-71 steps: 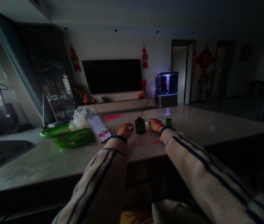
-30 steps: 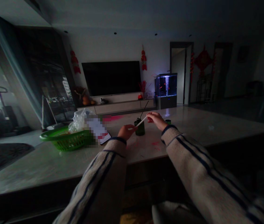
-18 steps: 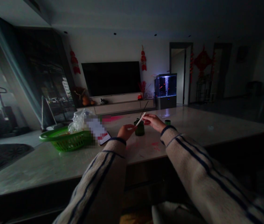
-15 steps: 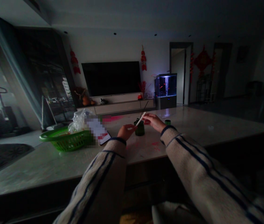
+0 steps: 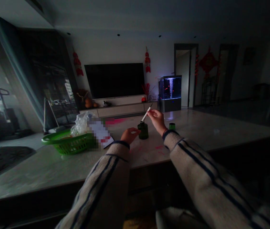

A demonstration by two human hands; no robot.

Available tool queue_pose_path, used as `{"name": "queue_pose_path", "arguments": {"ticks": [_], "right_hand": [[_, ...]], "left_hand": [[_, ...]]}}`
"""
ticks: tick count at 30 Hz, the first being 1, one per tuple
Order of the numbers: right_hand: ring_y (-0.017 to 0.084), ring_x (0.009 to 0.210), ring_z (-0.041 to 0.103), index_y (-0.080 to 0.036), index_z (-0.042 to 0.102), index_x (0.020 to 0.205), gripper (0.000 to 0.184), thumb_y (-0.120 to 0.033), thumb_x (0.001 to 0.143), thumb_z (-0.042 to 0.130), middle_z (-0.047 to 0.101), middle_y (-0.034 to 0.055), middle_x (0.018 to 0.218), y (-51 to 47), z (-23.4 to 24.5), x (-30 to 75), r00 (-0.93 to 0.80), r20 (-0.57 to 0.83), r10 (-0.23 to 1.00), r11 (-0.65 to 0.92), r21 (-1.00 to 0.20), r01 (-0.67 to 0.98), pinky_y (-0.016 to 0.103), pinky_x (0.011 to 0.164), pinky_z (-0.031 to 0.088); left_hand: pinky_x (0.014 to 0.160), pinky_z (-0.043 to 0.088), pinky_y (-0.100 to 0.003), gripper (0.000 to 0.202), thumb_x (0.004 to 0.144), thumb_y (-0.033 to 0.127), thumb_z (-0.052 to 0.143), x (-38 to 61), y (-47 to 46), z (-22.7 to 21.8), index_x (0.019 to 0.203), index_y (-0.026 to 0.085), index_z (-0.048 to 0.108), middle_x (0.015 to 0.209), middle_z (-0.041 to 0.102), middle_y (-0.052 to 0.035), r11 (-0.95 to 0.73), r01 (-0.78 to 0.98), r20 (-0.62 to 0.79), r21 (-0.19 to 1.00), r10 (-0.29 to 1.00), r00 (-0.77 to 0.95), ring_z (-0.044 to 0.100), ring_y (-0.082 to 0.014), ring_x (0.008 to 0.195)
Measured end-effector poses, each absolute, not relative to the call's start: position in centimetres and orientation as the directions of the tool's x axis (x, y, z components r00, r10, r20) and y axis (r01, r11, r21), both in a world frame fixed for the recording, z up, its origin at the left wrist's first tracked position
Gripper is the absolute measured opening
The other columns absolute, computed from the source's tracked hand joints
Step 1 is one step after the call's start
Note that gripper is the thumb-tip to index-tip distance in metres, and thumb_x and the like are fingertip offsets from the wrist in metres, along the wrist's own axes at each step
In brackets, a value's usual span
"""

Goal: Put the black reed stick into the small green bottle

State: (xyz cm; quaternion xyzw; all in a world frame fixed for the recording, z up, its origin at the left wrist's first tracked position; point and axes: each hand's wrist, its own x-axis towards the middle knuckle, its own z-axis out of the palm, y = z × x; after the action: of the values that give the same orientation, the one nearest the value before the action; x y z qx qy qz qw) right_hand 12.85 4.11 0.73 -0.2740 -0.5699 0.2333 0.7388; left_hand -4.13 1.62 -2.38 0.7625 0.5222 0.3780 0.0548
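A small dark green bottle (image 5: 143, 131) stands upright on the table. My right hand (image 5: 157, 120) is closed, pinching the upper part of a slim white stick (image 5: 145, 115). The stick slants, its lower end at the bottle's mouth; whether it is inside cannot be made out. The tip of a thin dark rod (image 5: 151, 105) shows above the white stick, in line with it. Beside the bottle's left side is my left hand (image 5: 130, 135), thumb and forefinger stretched toward it and slightly apart. Its fingertips overlap the bottle's edge; contact is unclear.
A green cap-like piece (image 5: 172, 126) sits right of my right hand. On the left are a green plastic basket (image 5: 73, 144) with a clear plastic bag (image 5: 83, 122) and a partly blurred phone-like slab (image 5: 101, 133). Pink-red marks (image 5: 159, 147) lie on the pale table (image 5: 197, 135).
My left hand has let go of the white stick. My right hand has turned more upright with it, bringing its lower end to the bottle's mouth and covering most of the dark rod.
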Motion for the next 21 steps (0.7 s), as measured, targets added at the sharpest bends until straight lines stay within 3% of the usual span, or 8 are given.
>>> {"name": "queue_pose_path", "arguments": {"ticks": [5, 13, 21], "right_hand": [[0.014, 0.076, 0.06, -0.015, 0.058, 0.08, 0.025, -0.037, 0.07, 0.056, 0.065, 0.006, 0.082, 4.3, 0.2, 12.6, 0.137, 0.738, 0.661, 0.722, -0.675, 0.153, 0.024, 0.07, 0.047], [0.011, 0.067, 0.056, -0.015, 0.062, 0.076, 0.025, -0.038, 0.073, 0.051, 0.064, 0.003, 0.075, 4.1, 0.3, 12.3, 0.108, 0.757, 0.644, 0.628, -0.604, 0.491, 0.021, 0.064, 0.042], [0.01, 0.065, 0.056, -0.016, 0.054, 0.075, 0.016, -0.032, 0.07, 0.052, 0.061, 0.0013, 0.073, 4.6, 0.6, 11.4, 0.113, 0.747, 0.655, 0.675, -0.645, 0.357, 0.02, 0.061, 0.043]], "left_hand": [[0.075, 0.042, -0.023, 0.029, 0.071, 0.044, 0.053, -4.1, 1.6, -2.3, 0.079, 0.02, 0.067, 0.079, 0.068, -0.0005, -0.436, 0.766, 0.515, 0.473, 0.842, 0.162, 0.061, -0.0153, 0.079], [0.075, 0.042, -0.024, 0.029, 0.071, 0.044, 0.052, -4.0, 1.1, -2.1, 0.078, 0.02, 0.067, 0.08, 0.067, -0.0009, -0.424, 0.765, 0.508, 0.485, 0.848, 0.148, 0.06, -0.0155, 0.079], [0.074, 0.042, -0.024, 0.029, 0.071, 0.042, 0.052, -3.8, 0.9, -2.0, 0.078, 0.018, 0.067, 0.078, 0.067, -0.0024, -0.43, 0.753, 0.501, 0.498, 0.851, 0.155, 0.06, -0.016, 0.078]]}}
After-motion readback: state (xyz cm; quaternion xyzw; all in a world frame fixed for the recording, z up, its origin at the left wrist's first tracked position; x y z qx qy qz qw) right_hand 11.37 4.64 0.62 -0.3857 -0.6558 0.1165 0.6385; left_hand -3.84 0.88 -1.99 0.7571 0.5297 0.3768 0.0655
